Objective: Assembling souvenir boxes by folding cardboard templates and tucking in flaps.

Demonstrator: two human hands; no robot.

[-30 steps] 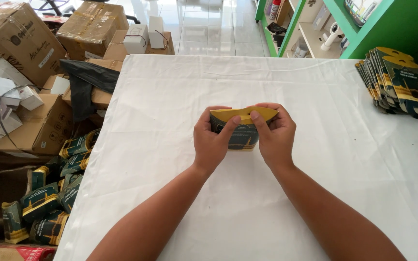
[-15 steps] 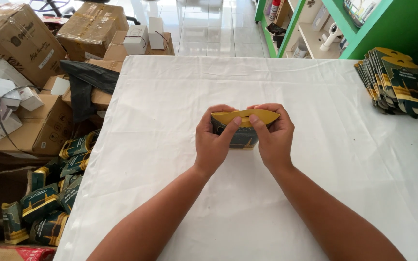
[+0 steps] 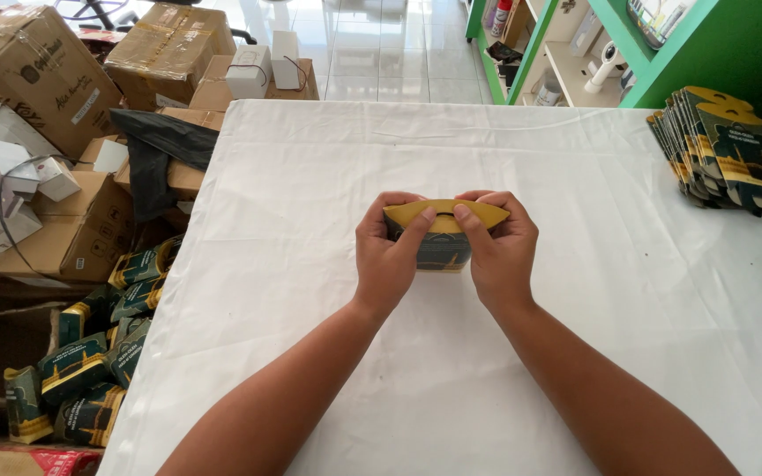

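Both hands, left hand (image 3: 387, 257) and right hand (image 3: 503, 256), clamped together on small green-and-gold carton (image 3: 441, 234) between them, thumbs on gold flap. Pressing unevenly probably creases that flap.

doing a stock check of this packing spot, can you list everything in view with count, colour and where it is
small carton: one, dark green with yellow top flap, held over the middle of the table
table: one, covered in a white cloth, centre of view
flat cartons: one stack, count unclear, green and yellow, right edge of the table
folded cartons: a pile, count unclear, green and yellow, on the floor at lower left
cardboard boxes: several, brown, floor at upper left
small boxes: a few, white, on and among the brown ones
shelving: green frame, upper right
left hand: gripping the carton's left side
right hand: gripping the carton's right side
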